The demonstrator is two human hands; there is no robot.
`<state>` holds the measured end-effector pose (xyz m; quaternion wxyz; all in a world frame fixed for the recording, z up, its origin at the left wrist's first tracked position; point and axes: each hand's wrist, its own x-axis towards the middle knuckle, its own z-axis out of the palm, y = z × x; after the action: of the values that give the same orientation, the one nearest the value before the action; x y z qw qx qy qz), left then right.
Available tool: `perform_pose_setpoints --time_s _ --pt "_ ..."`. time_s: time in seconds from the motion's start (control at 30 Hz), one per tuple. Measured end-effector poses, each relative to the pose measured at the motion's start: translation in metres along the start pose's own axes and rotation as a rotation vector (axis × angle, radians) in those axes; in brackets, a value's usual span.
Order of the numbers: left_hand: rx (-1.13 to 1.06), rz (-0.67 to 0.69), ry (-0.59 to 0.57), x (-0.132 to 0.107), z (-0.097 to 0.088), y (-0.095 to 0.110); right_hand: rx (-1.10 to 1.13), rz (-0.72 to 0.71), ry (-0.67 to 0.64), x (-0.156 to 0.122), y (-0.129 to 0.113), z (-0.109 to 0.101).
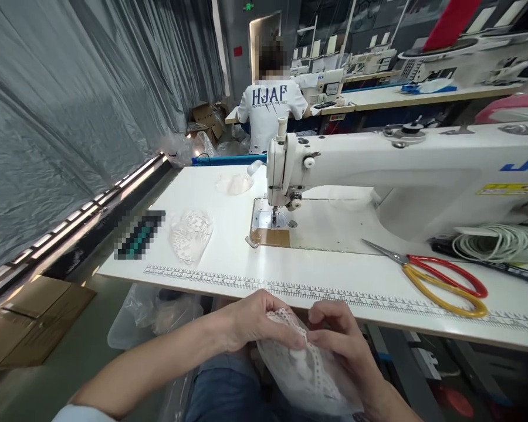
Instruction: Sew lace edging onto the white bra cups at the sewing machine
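Over my lap, just in front of the table edge, both hands hold a piece of white lace fabric (299, 375) with a holed trim along it. My left hand (264, 325) pinches its upper left edge between thumb and fingers. My right hand (338, 334) grips the right side, fingers curled; part of the cloth is hidden behind it. Beyond them on the table stands a white sewing machine (334, 158), its needle and presser foot above the metal plate. A flat lace piece (190, 236) lies on the table to the left, and a paler one (234, 184) lies farther back.
Scissors (444, 284) with red and yellow handles lie at the right, beside a coil of pale cord (499, 243). A printed ruler strip (299, 290) runs along the front edge. A cardboard box (39, 316) stands on the floor at left. A person (270, 105) sits ahead.
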<state>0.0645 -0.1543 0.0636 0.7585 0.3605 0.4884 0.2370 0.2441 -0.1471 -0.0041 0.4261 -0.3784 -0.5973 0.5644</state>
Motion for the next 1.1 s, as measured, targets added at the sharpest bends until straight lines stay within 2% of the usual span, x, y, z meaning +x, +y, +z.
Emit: perform_pose_setpoints --time_s 0.07,0.1,0.2,0.27,0.37,0.47,0.53,0.6,0.67,0.73,0.93,1.1 --pt "0.044 0.008 0.005 0.004 -0.007 0.001 -0.022 -0.074 0.008 0.003 0.007 0.002" --pt "0.063 0.008 0.006 0.005 -0.009 0.001 -0.067 -0.180 -0.013 0.004 0.009 0.001" --pt "0.093 -0.007 -0.002 0.006 -0.015 0.005 -0.286 -0.625 -0.076 0.011 0.006 -0.005" --pt "0.098 -0.006 -0.001 0.006 -0.019 0.010 -0.409 -0.809 -0.095 0.017 0.004 -0.009" --pt "0.144 0.048 0.070 0.007 -0.037 0.020 -0.502 -0.836 -0.090 0.028 0.003 -0.010" --pt "0.316 0.146 0.165 0.014 -0.066 0.042 -0.591 -0.897 -0.067 0.052 0.000 -0.006" --pt "0.610 0.251 0.247 0.025 -0.084 0.064 -0.713 -0.992 -0.042 0.077 -0.004 -0.001" --pt "0.978 0.369 0.396 0.040 -0.096 0.084 -0.863 -1.062 -0.001 0.103 -0.009 0.005" --pt "1.163 0.445 0.553 0.056 -0.100 0.096 -0.968 -1.053 0.020 0.127 -0.009 0.011" --pt "1.216 0.500 0.628 0.070 -0.097 0.095 -1.001 -0.993 0.022 0.142 -0.003 0.014" --pt "1.525 0.628 0.492 0.078 -0.096 0.064 -1.005 -0.882 0.003 0.145 0.015 0.014" --pt "1.638 0.759 0.488 0.090 -0.109 0.063 -1.049 -0.828 0.012 0.146 0.015 0.007"
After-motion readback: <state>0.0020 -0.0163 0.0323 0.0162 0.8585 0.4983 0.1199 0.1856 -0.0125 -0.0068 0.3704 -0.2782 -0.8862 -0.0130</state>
